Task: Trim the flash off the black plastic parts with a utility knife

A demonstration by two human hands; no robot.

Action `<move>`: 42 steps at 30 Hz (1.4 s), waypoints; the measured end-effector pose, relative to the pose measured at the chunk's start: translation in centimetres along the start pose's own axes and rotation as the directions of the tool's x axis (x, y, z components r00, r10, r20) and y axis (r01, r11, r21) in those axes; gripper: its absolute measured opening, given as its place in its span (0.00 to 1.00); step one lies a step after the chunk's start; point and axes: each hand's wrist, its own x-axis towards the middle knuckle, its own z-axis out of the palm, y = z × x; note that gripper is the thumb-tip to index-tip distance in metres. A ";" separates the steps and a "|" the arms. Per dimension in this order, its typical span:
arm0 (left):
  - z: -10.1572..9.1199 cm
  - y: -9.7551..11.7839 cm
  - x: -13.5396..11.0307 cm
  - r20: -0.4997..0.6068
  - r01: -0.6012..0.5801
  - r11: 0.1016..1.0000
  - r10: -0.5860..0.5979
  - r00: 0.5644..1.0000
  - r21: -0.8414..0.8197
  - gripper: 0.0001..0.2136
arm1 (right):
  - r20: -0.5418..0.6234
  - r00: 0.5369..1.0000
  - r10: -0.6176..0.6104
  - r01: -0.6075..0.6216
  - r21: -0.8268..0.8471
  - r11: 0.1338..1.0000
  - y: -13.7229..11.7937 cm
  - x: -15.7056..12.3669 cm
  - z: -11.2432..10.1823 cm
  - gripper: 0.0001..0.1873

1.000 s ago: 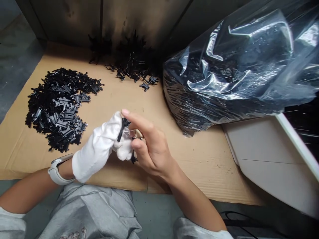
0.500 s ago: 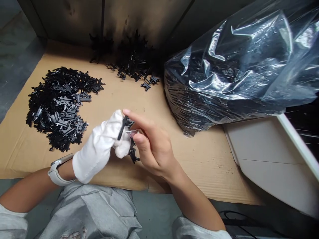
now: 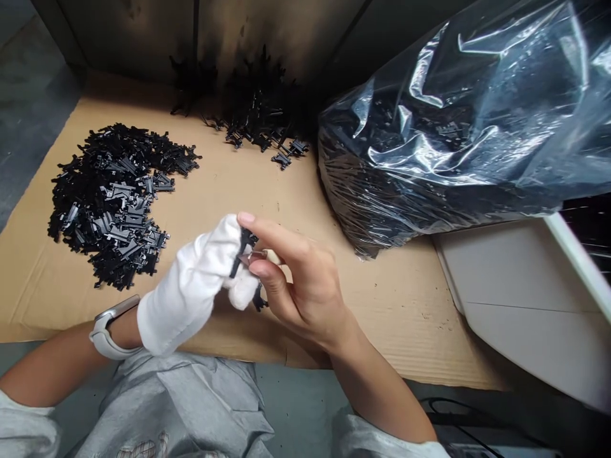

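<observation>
My left hand (image 3: 193, 277), in a white glove, is closed around a small black plastic part (image 3: 235, 264). My bare right hand (image 3: 310, 289) grips a small knife (image 3: 273, 256) with a pale handle; its short metal blade lies against or close beside the part. The right index fingertip touches the gloved fingers at the part's upper end. Under the hands, a few more black parts (image 3: 260, 300) show on the cardboard, mostly hidden. To the left is a big heap of similar black parts (image 3: 119, 203).
Brown cardboard (image 3: 372, 318) covers the table. Spiky black parts (image 3: 260, 108) are piled at the back against a dark panel (image 3: 267, 32). On the right, a large clear plastic bag (image 3: 439, 146) full of black pieces rests by a grey-white box (image 3: 520, 286). Dark crumbs dot the cardboard.
The right hand has shifted slightly right and down, and the knife's pale handle shows more. The black part has turned a little in the glove. My view has moved slightly.
</observation>
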 end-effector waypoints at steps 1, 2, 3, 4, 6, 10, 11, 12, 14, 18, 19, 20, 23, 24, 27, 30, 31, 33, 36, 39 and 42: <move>0.0 0.0 0.0 0.006 -0.001 1.000 0.001 1.000 0.002 0.10 | -0.001 1.000 -0.005 0.005 0.003 1.000 0.0 0.0 0.0 0.20; 0.0 0.1 0.0 0.012 -0.004 1.000 0.004 1.000 0.004 0.10 | -0.002 1.000 -0.011 0.011 0.006 1.000 0.0 0.0 -0.1 0.20; 0.0 0.1 0.0 0.015 -0.009 1.000 0.009 1.000 0.011 0.09 | -0.002 1.000 -0.016 0.016 0.009 1.000 0.0 0.1 -0.1 0.21; 0.0 0.2 0.0 0.017 -0.014 1.000 0.014 1.000 0.016 0.09 | -0.002 1.000 -0.019 0.019 0.010 1.000 0.0 0.1 -0.1 0.20; -0.1 0.3 0.0 0.020 -0.018 1.000 0.018 1.000 0.021 0.10 | 0.005 1.000 -0.015 0.015 0.011 1.000 -0.1 0.0 -0.1 0.20; -0.2 0.2 0.0 0.051 -0.018 1.000 0.017 0.999 0.026 0.15 | 0.008 1.000 0.003 -0.003 0.015 1.000 -0.1 0.0 -0.2 0.20; -0.2 0.1 0.0 0.049 -0.022 0.999 0.021 0.999 0.031 0.16 | 0.005 1.000 0.004 -0.004 0.016 1.000 -0.1 0.0 -0.2 0.20; -0.2 0.0 0.0 0.042 -0.025 0.999 0.023 0.999 0.034 0.16 | 0.003 1.000 0.003 -0.003 0.016 1.000 0.0 0.0 -0.2 0.19; -0.2 -0.2 0.0 0.030 -0.013 0.999 0.012 0.999 0.030 0.18 | -0.007 1.000 0.002 -0.002 0.030 1.000 0.1 -0.1 -0.2 0.18; -0.2 -0.2 0.1 0.063 0.017 1.000 -0.015 0.998 -0.026 0.21 | -0.032 0.996 0.078 -0.070 0.203 0.977 0.6 -0.4 0.0 0.16; -0.3 -0.2 0.2 0.083 0.018 0.999 -0.014 0.996 -0.050 0.23 | -0.036 0.992 0.121 -0.107 0.268 0.958 0.6 -0.4 0.0 0.15; -0.3 -0.1 0.3 0.108 0.025 0.997 -0.017 0.994 -0.076 0.24 | -0.036 0.985 0.169 -0.149 0.326 0.934 0.6 -0.3 0.1 0.16; -0.5 0.2 0.4 0.234 0.102 0.986 -0.069 0.970 -0.132 0.26 | -0.005 0.952 0.307 -0.270 0.458 0.847 0.4 0.3 0.2 0.15; -0.5 0.3 0.5 0.261 0.136 0.983 -0.100 0.960 -0.125 0.26 | 0.010 0.938 0.347 -0.306 0.495 0.813 0.3 0.5 0.3 0.15; -0.5 0.4 0.7 0.280 0.203 0.979 -0.185 0.942 -0.036 0.27 | 0.061 0.895 0.441 -0.381 0.619 0.687 0.1 1.0 0.3 0.15; -0.4 0.5 1.0 0.266 0.199 0.976 -0.217 0.939 0.093 0.27 | 0.095 0.868 0.487 -0.406 0.702 0.586 0.3 0.9 0.1 0.14; -0.3 0.5 1.1 0.236 0.182 0.975 -0.209 0.949 0.131 0.25 | 0.101 0.862 0.497 -0.409 0.717 0.564 0.5 0.8 0.0 0.13; -0.3 0.6 1.4 0.124 0.121 0.970 -0.149 0.981 0.210 0.21 | 0.110 0.847 0.520 -0.420 0.737 0.529 0.8 0.5 -0.2 0.12; -0.3 0.6 1.5 -0.029 0.022 0.941 -0.013 1.000 0.338 0.17 | 0.131 0.817 0.561 -0.457 0.740 0.494 1.2 0.4 -0.3 0.13; -0.4 0.7 1.7 -0.057 -0.084 0.874 0.127 0.990 0.479 0.14 | 0.146 0.802 0.580 -0.488 0.720 0.493 1.4 0.4 -0.4 0.15; -0.4 0.9 2.0 0.044 -0.222 0.767 0.245 0.968 0.601 0.12 | 0.168 0.802 0.574 -0.513 0.685 0.517 1.5 0.3 -0.5 0.17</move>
